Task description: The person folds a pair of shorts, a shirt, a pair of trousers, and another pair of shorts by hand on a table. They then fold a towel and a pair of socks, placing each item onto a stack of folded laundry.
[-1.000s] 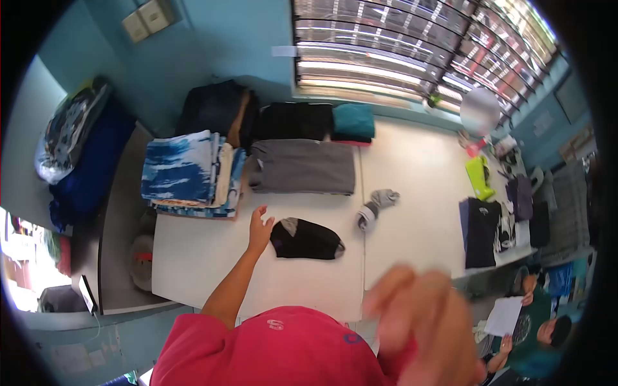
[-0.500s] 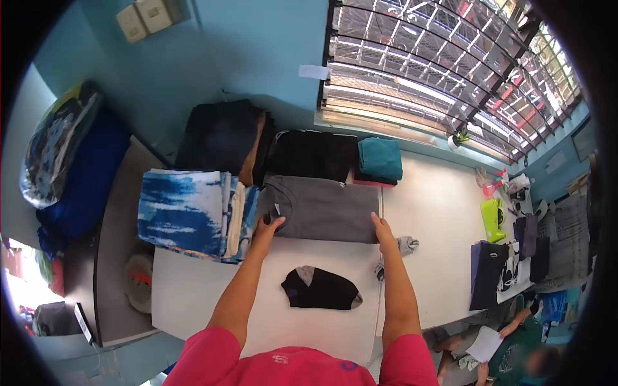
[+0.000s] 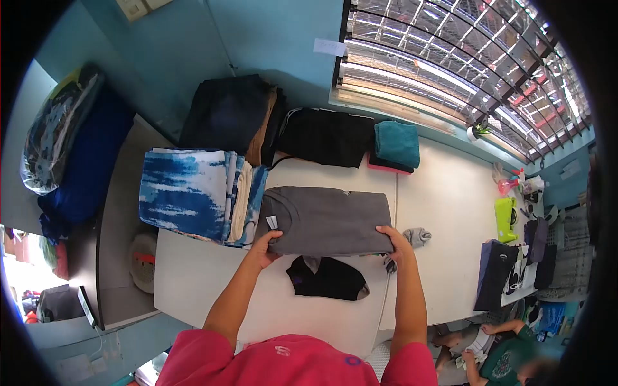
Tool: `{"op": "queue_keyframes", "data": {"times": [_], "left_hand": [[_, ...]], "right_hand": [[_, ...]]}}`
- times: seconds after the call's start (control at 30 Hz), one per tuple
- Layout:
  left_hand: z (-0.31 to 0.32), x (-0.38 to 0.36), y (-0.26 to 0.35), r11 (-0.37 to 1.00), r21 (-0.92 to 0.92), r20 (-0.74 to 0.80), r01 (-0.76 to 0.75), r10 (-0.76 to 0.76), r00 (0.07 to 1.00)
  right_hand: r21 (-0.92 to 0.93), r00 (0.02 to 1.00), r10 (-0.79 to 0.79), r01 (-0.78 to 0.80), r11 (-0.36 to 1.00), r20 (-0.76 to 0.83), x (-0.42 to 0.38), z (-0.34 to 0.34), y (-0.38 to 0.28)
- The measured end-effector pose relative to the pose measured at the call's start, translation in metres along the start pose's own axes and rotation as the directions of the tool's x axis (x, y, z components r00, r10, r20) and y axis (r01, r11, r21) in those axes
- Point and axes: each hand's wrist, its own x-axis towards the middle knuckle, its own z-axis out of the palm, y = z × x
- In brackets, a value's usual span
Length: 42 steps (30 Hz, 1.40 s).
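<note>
A folded grey T-shirt (image 3: 331,219) with a white neck label spans the space between my hands over the white table (image 3: 257,328). My left hand (image 3: 265,249) is closed on its left front corner, thumb on top. At the right front corner my right hand (image 3: 398,243) grips it the same way. Black socks (image 3: 328,280) with grey patches lie just in front, partly covered by the shirt's near edge. Beside my right hand is a rolled grey sock (image 3: 417,237). Folded black clothing (image 3: 328,138) rests behind the shirt.
Blue-and-white folded cloth (image 3: 183,193) is stacked at left, with dark trousers (image 3: 225,116) behind. A teal folded cloth (image 3: 396,143) sits near the barred window (image 3: 450,64). More clothes (image 3: 496,273) lie at right. Another person in a green shirt (image 3: 508,360) sits at lower right.
Both hands have drawn the grey T-shirt towards me, away from the black clothing behind it. Its near edge now overlaps the black socks. The camera view has shifted slightly.
</note>
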Motion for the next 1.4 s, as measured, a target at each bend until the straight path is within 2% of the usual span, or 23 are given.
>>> {"op": "queue_keyframes", "data": {"times": [0.03, 0.17, 0.23, 0.33, 0.4, 0.43, 0.47, 0.53, 0.57, 0.63, 0.7, 0.73, 0.8, 0.83, 0.9, 0.93, 1.03, 1.1, 1.17, 1.23, 1.27, 1.33, 1.4], "left_hand": [[0.004, -0.001, 0.003, 0.991, -0.135, 0.047, -0.017, 0.024, 0.999], [0.029, -0.005, 0.01, 0.96, -0.279, 0.193, 0.021, 0.034, 0.981], [0.031, -0.002, 0.017, 0.922, -0.349, 0.134, -0.165, 0.224, 0.965], [0.036, -0.001, 0.034, 0.905, -0.367, 0.074, -0.214, 0.258, 0.963], [0.023, 0.014, 0.04, 0.958, -0.06, -0.068, -0.281, 0.277, 0.959], [-0.004, 0.039, 0.034, 0.896, 0.176, -0.074, -0.407, 0.425, 0.902], [-0.023, 0.052, 0.033, 0.879, 0.13, 0.251, -0.459, 0.418, 0.873], [-0.019, 0.026, 0.029, 0.883, 0.361, 0.005, -0.301, 0.321, 0.947], [-0.022, 0.018, 0.023, 0.818, 0.457, 0.034, -0.351, 0.378, 0.925], [-0.023, 0.0, 0.011, 0.666, 0.609, 0.007, -0.43, 0.537, 0.843], [-0.037, 0.006, 0.006, 0.48, 0.698, 0.135, -0.53, 0.64, 0.757], [-0.028, -0.003, -0.003, 0.457, 0.71, 0.188, -0.536, 0.609, 0.77], [-0.002, -0.037, -0.029, -0.116, 0.791, 0.448, -0.6, 0.778, 0.441], [0.01, -0.042, -0.043, -0.132, 0.774, 0.489, -0.619, 0.747, 0.451], [0.028, -0.05, -0.071, -0.595, 0.585, 0.794, -0.552, 0.559, 0.238], [0.035, -0.045, -0.088, -0.634, 0.384, 0.894, -0.671, 0.437, 0.1], [0.064, -0.086, -0.149, -0.546, 0.352, 0.934, -0.76, 0.264, 0.242], [0.072, -0.106, -0.181, -0.555, 0.196, 0.98, -0.808, 0.084, 0.179], [0.073, -0.126, -0.218, -0.505, 0.176, 0.972, -0.845, -0.046, 0.23], [0.067, -0.133, -0.253, -0.552, 0.254, 0.9, -0.795, -0.166, 0.403], [0.064, -0.131, -0.267, -0.56, 0.244, 0.9, -0.792, -0.172, 0.399], [0.055, -0.125, -0.296, -0.596, 0.377, 0.784, -0.709, -0.202, 0.587], [0.05, -0.12, -0.317, -0.689, 0.382, 0.739, -0.616, -0.172, 0.651]], "right_hand": [[0.03, 0.997, -0.071, 0.07, 0.997, 0.006, -0.002, 0.004, -0.001], [0.026, 0.941, -0.337, 0.337, 0.941, 0.012, -0.018, 0.016, -0.012], [0.061, 0.926, -0.377, 0.375, 0.925, 0.02, -0.031, 0.018, -0.023], [0.044, 0.898, -0.44, 0.439, 0.897, 0.015, -0.037, 0.02, -0.033], [-0.17, 0.838, -0.523, 0.499, 0.85, -0.156, -0.035, 0.019, -0.027], [-0.33, 0.756, -0.577, 0.484, 0.81, -0.309, -0.032, 0.01, -0.017], [-0.633, 0.403, -0.874, 0.609, 0.477, -0.271, 0.013, -0.025, 0.009], [-0.386, 0.409, -0.839, 0.753, 0.533, -0.36, -0.043, -0.009, 0.025], [-0.427, 0.276, -0.874, 0.787, 0.444, -0.399, -0.053, -0.006, 0.047], [-0.549, 0.159, -0.894, 0.739, 0.389, -0.42, -0.094, 0.006, 0.091], [-0.516, 0.218, -0.883, 0.743, 0.427, -0.416, -0.116, 0.014, 0.154], [-0.445, 0.317, -0.858, 0.751, 0.487, -0.404, -0.137, 0.019, 0.18], [-0.409, 0.443, -0.818, 0.713, 0.57, -0.366, -0.174, 0.028, 0.234], [-0.447, 0.479, -0.804, 0.668, 0.595, -0.352, -0.185, 0.029, 0.261], [-0.342, 0.547, -0.736, 0.656, 0.673, -0.397, -0.209, 0.029, 0.312], [-0.261, 0.567, -0.678, 0.645, 0.718, -0.468, -0.219, 0.028, 0.335], [-0.161, 0.52, -0.553, 0.617, 0.77, -0.651, -0.225, 0.011, 0.407], [-0.109, 0.531, -0.484, 0.588, 0.802, -0.695, -0.239, -0.011, 0.438], [-0.055, 0.544, -0.415, 0.559, 0.827, -0.729, -0.243, -0.039, 0.462], [-0.005, 0.566, -0.363, 0.535, 0.845, -0.74, -0.238, -0.077, 0.488], [-0.005, 0.558, -0.377, 0.556, 0.831, -0.739, -0.236, -0.098, 0.5], [0.068, 0.545, -0.334, 0.589, 0.805, -0.769, -0.235, -0.142, 0.525], [0.168, 0.541, -0.267, 0.625, 0.762, -0.797, -0.242, -0.168, 0.548]]}}
